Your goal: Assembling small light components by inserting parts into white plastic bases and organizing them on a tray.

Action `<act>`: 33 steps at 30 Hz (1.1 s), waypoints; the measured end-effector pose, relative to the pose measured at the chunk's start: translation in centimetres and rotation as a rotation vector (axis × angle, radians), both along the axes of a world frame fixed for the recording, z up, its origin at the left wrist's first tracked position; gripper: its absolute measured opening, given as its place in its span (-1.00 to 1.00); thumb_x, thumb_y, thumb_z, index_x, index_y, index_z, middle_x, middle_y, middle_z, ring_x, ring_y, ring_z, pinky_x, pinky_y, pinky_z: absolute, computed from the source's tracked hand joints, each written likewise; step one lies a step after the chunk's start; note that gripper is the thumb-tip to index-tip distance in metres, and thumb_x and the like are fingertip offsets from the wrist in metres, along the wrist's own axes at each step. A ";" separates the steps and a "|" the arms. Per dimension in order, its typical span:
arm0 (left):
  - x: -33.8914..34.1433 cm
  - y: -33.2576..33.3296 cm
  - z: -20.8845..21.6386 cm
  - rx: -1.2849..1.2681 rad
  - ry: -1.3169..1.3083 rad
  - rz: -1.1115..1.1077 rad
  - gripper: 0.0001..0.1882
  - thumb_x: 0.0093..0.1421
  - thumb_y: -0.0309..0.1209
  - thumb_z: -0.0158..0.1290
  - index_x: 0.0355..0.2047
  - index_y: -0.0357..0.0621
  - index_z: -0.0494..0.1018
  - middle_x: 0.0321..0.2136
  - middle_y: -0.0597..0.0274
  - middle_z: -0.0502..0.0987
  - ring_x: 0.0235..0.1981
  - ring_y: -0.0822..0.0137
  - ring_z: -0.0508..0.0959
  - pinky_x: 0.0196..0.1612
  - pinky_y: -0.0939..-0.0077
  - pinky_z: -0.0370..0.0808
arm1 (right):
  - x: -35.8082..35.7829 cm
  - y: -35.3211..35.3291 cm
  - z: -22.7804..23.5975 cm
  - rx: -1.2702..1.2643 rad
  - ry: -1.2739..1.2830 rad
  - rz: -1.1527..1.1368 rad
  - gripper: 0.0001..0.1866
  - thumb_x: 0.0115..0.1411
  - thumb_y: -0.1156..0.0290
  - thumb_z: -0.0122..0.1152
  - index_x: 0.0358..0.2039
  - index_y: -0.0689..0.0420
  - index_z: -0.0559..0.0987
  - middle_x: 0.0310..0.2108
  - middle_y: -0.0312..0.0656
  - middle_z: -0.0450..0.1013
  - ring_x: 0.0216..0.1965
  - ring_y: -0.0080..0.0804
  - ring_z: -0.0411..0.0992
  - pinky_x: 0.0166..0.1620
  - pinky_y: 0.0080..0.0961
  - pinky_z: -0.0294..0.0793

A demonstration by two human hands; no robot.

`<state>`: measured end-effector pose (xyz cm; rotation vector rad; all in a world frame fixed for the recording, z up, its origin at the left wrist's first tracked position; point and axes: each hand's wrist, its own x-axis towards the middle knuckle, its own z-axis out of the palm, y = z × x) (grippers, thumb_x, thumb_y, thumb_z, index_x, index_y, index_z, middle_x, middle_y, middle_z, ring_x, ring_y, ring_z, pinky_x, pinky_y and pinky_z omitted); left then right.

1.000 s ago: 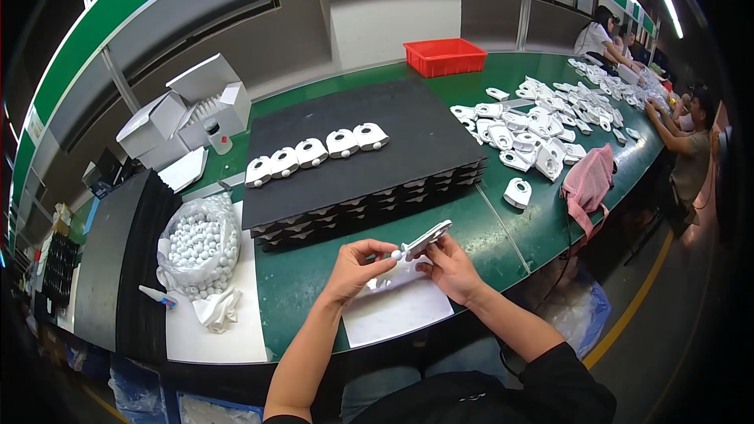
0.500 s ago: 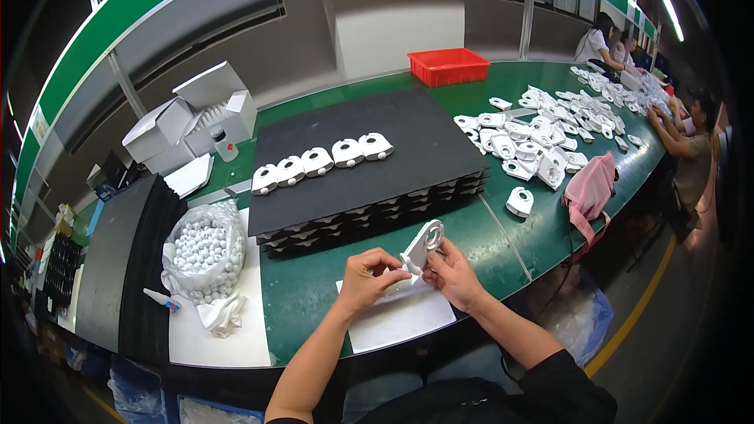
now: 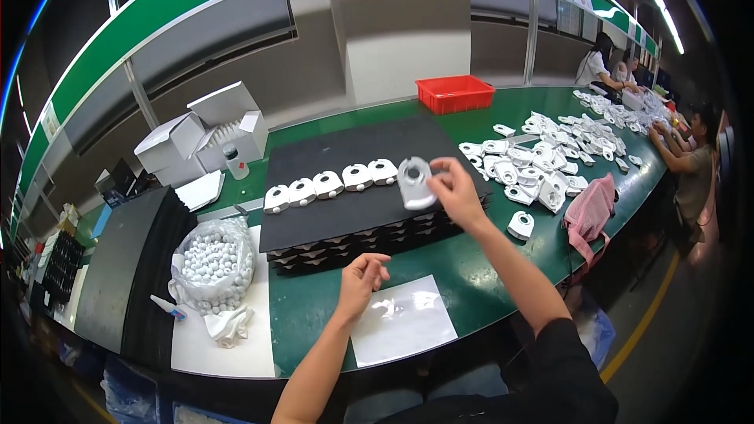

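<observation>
My right hand [image 3: 455, 195] is closed on the edge of a white plastic part [image 3: 416, 198] with a round hole, holding it over the right end of a black foam sheet [image 3: 345, 141]. To the left of this part, several similar white parts [image 3: 328, 184] stand in a row on the sheet, each with a small white ball at its lower edge. My left hand [image 3: 363, 283] hovers just in front of the stack, fingers curled together with nothing visible in them. Near it, a white sheet [image 3: 408, 322] lies on the green table [image 3: 314, 322].
A clear bag of white balls [image 3: 212, 257], a glue tube [image 3: 167, 306] and a crumpled white cloth [image 3: 228, 327] are at the left. Loose white parts [image 3: 542, 157] are heaped at the right, near a pink bag [image 3: 589, 208]. Behind stands a red bin [image 3: 455, 96]. Other people work far right.
My right hand has carried the white part away from my left hand, forward onto the foam sheet beside the row. My left hand has let go of it and stays near the table's front.
</observation>
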<state>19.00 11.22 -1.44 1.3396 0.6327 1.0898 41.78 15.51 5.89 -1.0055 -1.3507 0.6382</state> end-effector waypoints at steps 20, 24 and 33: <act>-1.4 0.5 0.5 -0.267 -0.266 0.033 -0.53 0.24 -0.06 -0.35 -0.20 -0.24 0.30 -0.59 0.31 0.36 -0.60 0.52 0.25 -0.53 0.64 0.19 | 6.6 5.5 -1.0 0.024 -0.486 -0.327 -0.65 -0.02 0.37 0.13 -0.18 0.19 0.47 -0.32 -0.13 0.46 -0.29 -0.40 0.40 -0.19 -0.51 0.35; -0.3 0.3 0.8 -0.264 -0.224 -0.010 -0.50 0.24 -0.03 -0.39 -0.20 -0.24 0.31 -0.58 0.32 0.36 -0.59 0.54 0.25 -0.51 0.68 0.20 | 11.8 -3.2 -5.5 0.266 -0.667 -0.829 -0.60 -0.05 0.48 0.11 -0.13 0.23 0.38 -0.15 -0.02 0.32 -0.06 -0.10 0.23 0.05 -0.31 0.12; -3.0 0.8 3.8 0.269 -0.202 0.634 -0.77 0.21 -0.33 -0.21 -0.34 -0.19 0.40 -0.54 0.36 0.38 -0.57 0.62 0.26 -0.51 0.76 0.22 | 12.9 -13.2 -9.6 -0.129 -0.837 -0.581 -0.64 -0.06 0.48 0.15 -0.17 0.19 0.45 -0.06 0.00 0.29 0.01 -0.02 0.13 0.06 -0.26 0.11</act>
